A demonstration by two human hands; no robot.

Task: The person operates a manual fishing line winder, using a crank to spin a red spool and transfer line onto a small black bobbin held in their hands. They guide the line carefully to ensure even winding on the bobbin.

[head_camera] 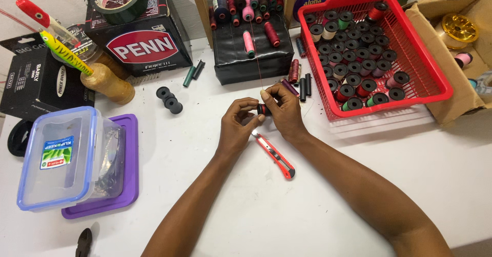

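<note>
Left to right across the white table [328, 185]: a clear lidded box [61, 159] sits on a purple lid [128, 159], well apart from the work. The left hand [237, 123] is raised just above the table, wrist low, fingers curled inward and pinching the left end of a small black spool [263, 109]. The spool lies between the two hands, its long axis roughly level and running hand to hand. The right hand [284, 111] closes on its right end, thumb and forefinger pinched at the top, where a thin red thread [259, 57] rises steeply toward the thread rack behind. Both hands are equally near; neither is released. A red utility knife [274, 157] lies on the table just below the hands, untouched. Further right stands a red basket [435, 77] of wound spools, apart from the right forearm.
</note>
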